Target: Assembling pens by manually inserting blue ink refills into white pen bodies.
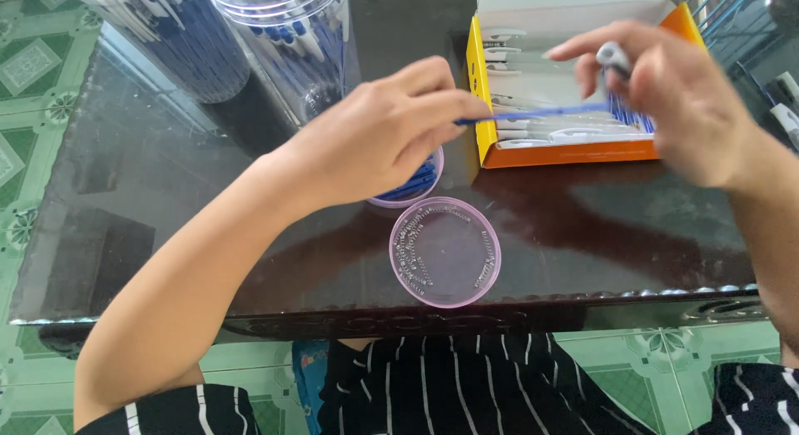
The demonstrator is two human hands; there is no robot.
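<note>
Left hand: the left hand point(379, 135) hovered over the middle of the surface, its fingers point(441, 102) pinched together on one end of a thin blue refill point(541, 113).
Right hand: the right hand point(682, 102) was raised over the box, fingers closed on a grey-white pen part point(614, 59) at the refill's other end.
Blue refill: it ran nearly level between the two hands, above the box's near left corner, clear of the surface.
Box: an orange and yellow cardboard box point(574, 154) lay open at the far right of the surface, with white pen barrels point(533, 135) in rows inside.
Near dish: a round pink-rimmed dish point(493, 243) sat by the front edge, with small metal springs point(409, 243) along its inner wall.
Far dish: a second pink dish point(412, 200) lay just behind it, partly hidden under the left hand, holding blue pieces point(416, 183).
Jars: two clear plastic jars point(287, 44) of blue and white pens stood at the far left.
Surface: the dark glossy surface point(166, 177) carried all of these.
Clothing: a black garment with thin white stripes point(466, 385) showed below the front edge.
</note>
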